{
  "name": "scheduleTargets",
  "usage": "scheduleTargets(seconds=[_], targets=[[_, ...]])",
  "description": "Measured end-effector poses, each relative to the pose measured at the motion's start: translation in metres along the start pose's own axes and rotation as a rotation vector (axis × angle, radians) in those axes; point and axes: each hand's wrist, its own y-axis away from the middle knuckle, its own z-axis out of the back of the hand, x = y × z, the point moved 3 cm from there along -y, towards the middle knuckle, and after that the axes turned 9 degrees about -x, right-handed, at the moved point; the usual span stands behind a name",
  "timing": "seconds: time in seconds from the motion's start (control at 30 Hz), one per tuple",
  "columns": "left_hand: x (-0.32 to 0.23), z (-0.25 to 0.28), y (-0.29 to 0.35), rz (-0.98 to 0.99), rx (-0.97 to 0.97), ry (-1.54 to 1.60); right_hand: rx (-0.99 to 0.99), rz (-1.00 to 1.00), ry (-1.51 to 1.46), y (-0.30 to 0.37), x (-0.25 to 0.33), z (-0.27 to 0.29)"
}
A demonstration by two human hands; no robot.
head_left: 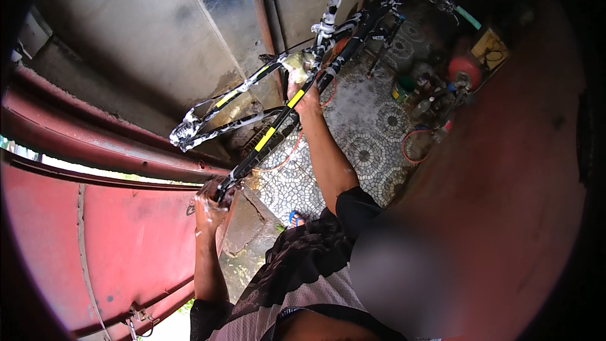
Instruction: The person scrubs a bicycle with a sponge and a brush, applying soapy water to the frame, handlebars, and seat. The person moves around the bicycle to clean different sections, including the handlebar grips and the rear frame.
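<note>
A black bicycle frame (265, 139) with yellow stripes and white suds on it slants from the lower left to the upper right. My left hand (211, 203), wet with foam, is closed around the near end of its striped rear stay. Reaching between the rear stays, my right hand (307, 96) holds a pale yellow sponge (297, 63) against the frame near the foamy seat tube (328, 20). A stay crosses in front of that hand and hides part of its fingers. Thick suds coat the other rear end (185, 131) at the left.
Handlebars (442, 3) extend at the top right. A grey wall (145, 31) with a rusty pipe (257, 6) stands behind the frame. Red metal gate panels (139, 227) are on the left. Beyond the patterned tile floor (363, 151) sit a green bucket (403, 88), a red tank (465, 66) and bottles.
</note>
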Motion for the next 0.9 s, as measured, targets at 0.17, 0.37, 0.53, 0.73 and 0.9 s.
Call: scheduleTargets(seconds=[0.17,0.37,0.53,0.73,0.9], targets=[[0.0,0.001,0.006,0.057,0.009,-0.062,-0.281,0.65,0.973,0.066,0.064,-0.04],[0.005,-0.005,0.014,0.11,-0.001,-0.129,0.319,1.461,1.509,0.124,0.08,-0.15],[0.016,-0.013,0.019,0.106,0.039,-0.079,1.115,1.061,2.296,0.089,-0.055,-0.151],[0.017,-0.016,0.037,0.146,-0.004,-0.06,0.705,0.549,3.11,0.021,-0.063,-0.178],[0.01,-0.015,0.038,0.152,-0.007,-0.115,1.341,-0.198,2.78,-0.004,-0.118,-0.166]])
